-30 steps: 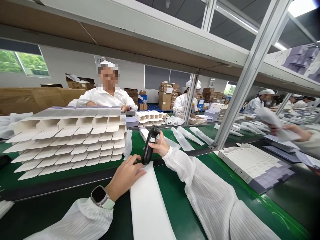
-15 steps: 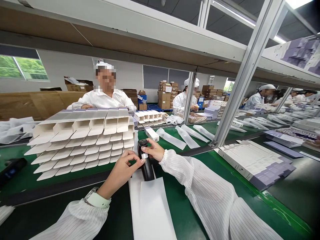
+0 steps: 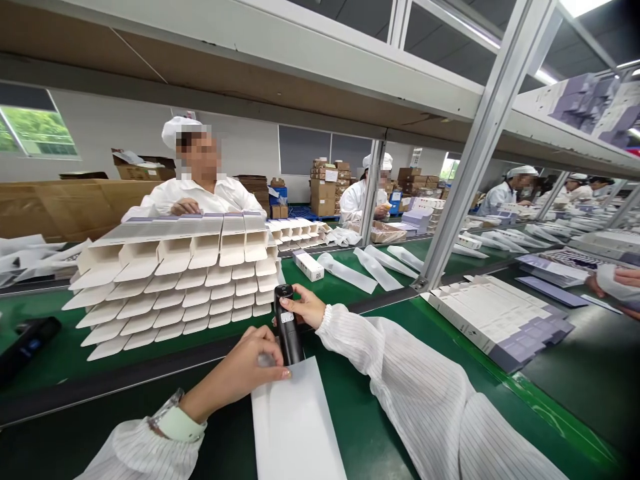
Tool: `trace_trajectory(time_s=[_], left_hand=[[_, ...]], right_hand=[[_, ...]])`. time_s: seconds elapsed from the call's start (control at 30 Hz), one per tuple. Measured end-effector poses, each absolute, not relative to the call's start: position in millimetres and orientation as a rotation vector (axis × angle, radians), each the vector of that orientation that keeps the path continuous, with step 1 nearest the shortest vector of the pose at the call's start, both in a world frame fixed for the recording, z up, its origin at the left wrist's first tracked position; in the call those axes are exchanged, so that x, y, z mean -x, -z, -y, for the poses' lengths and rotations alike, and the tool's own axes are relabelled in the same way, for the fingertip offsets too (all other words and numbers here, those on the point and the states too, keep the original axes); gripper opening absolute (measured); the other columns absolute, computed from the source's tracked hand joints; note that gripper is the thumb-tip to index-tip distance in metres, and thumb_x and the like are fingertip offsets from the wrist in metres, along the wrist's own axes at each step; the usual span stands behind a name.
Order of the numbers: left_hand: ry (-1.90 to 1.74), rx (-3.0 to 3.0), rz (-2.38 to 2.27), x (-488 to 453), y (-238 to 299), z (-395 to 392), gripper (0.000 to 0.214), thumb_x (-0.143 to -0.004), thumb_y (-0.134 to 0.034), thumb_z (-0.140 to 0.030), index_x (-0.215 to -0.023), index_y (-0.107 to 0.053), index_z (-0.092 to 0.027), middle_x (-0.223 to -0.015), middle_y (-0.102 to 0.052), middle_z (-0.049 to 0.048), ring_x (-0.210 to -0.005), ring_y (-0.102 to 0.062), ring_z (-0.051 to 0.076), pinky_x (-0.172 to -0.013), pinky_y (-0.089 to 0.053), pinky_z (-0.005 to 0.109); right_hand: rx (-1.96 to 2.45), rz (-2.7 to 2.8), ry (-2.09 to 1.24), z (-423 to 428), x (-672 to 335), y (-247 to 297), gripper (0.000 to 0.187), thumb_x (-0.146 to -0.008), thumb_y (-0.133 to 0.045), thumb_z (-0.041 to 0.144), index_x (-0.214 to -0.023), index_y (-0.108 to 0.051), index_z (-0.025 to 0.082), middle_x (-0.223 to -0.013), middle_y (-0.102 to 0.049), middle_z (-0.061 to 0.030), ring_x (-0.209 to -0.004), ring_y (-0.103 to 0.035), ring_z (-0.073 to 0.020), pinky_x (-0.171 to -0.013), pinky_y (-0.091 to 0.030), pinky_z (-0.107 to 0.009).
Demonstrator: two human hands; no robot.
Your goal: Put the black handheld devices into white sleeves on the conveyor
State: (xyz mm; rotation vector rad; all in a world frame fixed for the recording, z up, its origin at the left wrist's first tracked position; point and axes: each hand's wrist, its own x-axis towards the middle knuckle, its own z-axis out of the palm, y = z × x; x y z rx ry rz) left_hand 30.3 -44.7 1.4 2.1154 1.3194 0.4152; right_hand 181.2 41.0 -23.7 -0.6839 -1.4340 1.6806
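right now, taking the biggest things first, our two white-sleeved arms reach out over the green belt [image 3: 390,373]. between them a white foam pouch [image 3: 295,427] lies flat on the belt, its near end cut off by the bottom of the view. at the pouch's far edge stands the black handheld device [image 3: 285,323], nearly upright, its top leaning a little to the left. our right hand [image 3: 307,308] is closed round the device's upper half from the right, thumb on a small white label on its front. our left hand [image 3: 247,365] is curled just beside the device's lower end, fingertips [image 3: 284,375] down on the pouch's far edge. whether they pinch that edge or only press on it, we cannot tell.

the foot of the device is hidden behind those fingers and the pouch's edge, so we cannot say whether it sits inside the pouch's mouth or only touches it.

as for containers, a big stack of white cartons [image 3: 175,280] stands beyond the belt on the left, open ends facing us and flaps folded down, with a co-worker's hand [image 3: 185,207] on top. to the right lies a pile of flat unfolded cartons [image 3: 495,313], white and lilac. farther back a small closed white box [image 3: 309,265] lies near more foam pouches [image 3: 347,272]. at the far left another black device [image 3: 27,340] lies on the belt, hard to make out.
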Motion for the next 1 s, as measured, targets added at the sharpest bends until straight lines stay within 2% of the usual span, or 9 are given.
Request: trace_trajectory(time_s=[0.17, 0.37, 0.53, 0.6, 0.67, 0.77, 0.83, 0.9, 1.0], left_hand=[[-0.646, -1.979, -1.366, -31.2, -3.1, 40.9, 0.033, -0.066, -0.051, -0.052, -0.061, -0.055, -0.020, -0.082, -0.045, 0.0009, -0.080, -0.045, 0.018, -0.071, -0.039, 0.030], [-0.936, -1.908, -1.381, -32.4, -9.5, 41.9, 0.031, -0.068, -0.051, -0.050, -0.063, -0.054, -0.020, -0.079, -0.045, 0.0004, -0.073, -0.046, 0.015, -0.063, -0.040, 0.025], [-0.970, -1.821, -1.334, -34.2, -18.5, 48.8, 0.029, -0.069, -0.051, -0.047, -0.061, -0.052, -0.020, -0.077, -0.043, -0.0005, -0.071, -0.045, 0.013, -0.063, -0.041, 0.024], [-1.008, -1.766, -1.313, -34.4, -21.1, 50.7, 0.027, -0.071, -0.051, -0.046, -0.061, -0.052, -0.020, -0.075, -0.042, -0.0010, -0.069, -0.044, 0.012, -0.062, -0.041, 0.023], [-1.081, -1.729, -1.296, -34.7, -22.5, 51.9, 0.025, -0.071, -0.052, -0.044, -0.063, -0.052, -0.020, -0.077, -0.042, -0.0011, -0.070, -0.045, 0.012, -0.061, -0.041, 0.021], [-1.227, -1.688, -1.306, -35.7, -23.1, 53.7, 0.024, -0.069, -0.055, -0.043, -0.064, -0.052, -0.020, -0.085, -0.044, -0.0007, -0.080, -0.046, 0.014, -0.060, -0.042, 0.019], [-1.303, -1.639, -1.332, -36.2, -22.8, 54.7, 0.024, -0.067, -0.056, -0.044, -0.066, -0.052, -0.020, -0.092, -0.045, -0.0006, -0.085, -0.047, 0.016, -0.061, -0.042, 0.019], [-1.355, -1.587, -1.345, -35.9, -20.3, 54.7, 0.024, -0.071, -0.051, -0.046, -0.077, -0.054, -0.023, -0.099, -0.048, -0.0010, -0.089, -0.048, 0.017, -0.065, -0.043, 0.021], [-1.398, -1.597, -1.384, -35.5, -9.6, 50.8, 0.033, -0.079, -0.035, -0.048, -0.104, -0.048, -0.030, -0.114, -0.047, -0.0008, -0.104, -0.044, 0.020, -0.082, -0.040, 0.029]], right_hand=[[0.789, 1.401, -1.703, -33.4, -188.1, 28.5, 0.046, -0.056, -0.065, 0.048, -0.086, -0.041, 0.021, -0.067, -0.057, 0.0014, -0.058, -0.057, -0.0138, -0.052, -0.045, -0.029], [0.783, 1.502, -1.784, -21.9, -192.2, 30.0, 0.040, -0.059, -0.059, 0.053, -0.072, -0.049, 0.017, -0.058, -0.045, 0.0053, -0.048, -0.042, -0.0039, -0.046, -0.039, -0.018], [0.790, 1.587, -1.940, -16.7, -197.5, 23.0, 0.055, -0.052, -0.053, 0.066, -0.064, -0.056, 0.012, -0.062, -0.051, -0.0009, -0.058, -0.050, -0.0087, -0.056, -0.043, -0.024], [0.725, 1.581, -2.020, -13.6, -201.5, 18.4, 0.059, -0.053, -0.050, 0.067, -0.069, -0.058, 0.011, -0.068, -0.054, -0.0038, -0.063, -0.053, -0.0108, -0.060, -0.043, -0.027], [0.583, 1.530, -2.091, -7.0, -204.2, 16.3, 0.059, -0.056, -0.052, 0.063, -0.091, -0.057, 0.016, -0.076, -0.055, -0.0034, -0.067, -0.054, -0.0113, -0.061, -0.044, -0.027], [0.482, 1.490, -2.177, 12.4, -200.8, 21.6, 0.077, -0.049, -0.069, 0.046, -0.118, -0.037, 0.030, -0.082, -0.056, 0.0004, -0.069, -0.055, -0.0110, -0.061, -0.045, -0.026], [0.542, 1.541, -2.158, 28.2, -193.4, 25.8, 0.084, -0.040, -0.077, 0.029, -0.115, -0.040, 0.027, -0.080, -0.056, 0.0010, -0.068, -0.055, -0.0112, -0.062, -0.045, -0.026], [0.600, 1.561, -2.053, 38.5, -187.2, 22.6, 0.072, -0.037, -0.078, 0.018, -0.104, -0.050, 0.021, -0.077, -0.057, 0.0004, -0.067, -0.055, -0.0117, -0.064, -0.045, -0.027], [0.569, 1.326, -1.710, 29.0, -196.2, -3.4, 0.055, -0.042, -0.073, 0.017, -0.093, -0.054, 0.018, -0.071, -0.057, 0.0008, -0.064, -0.054, -0.0130, -0.064, -0.045, -0.028]])
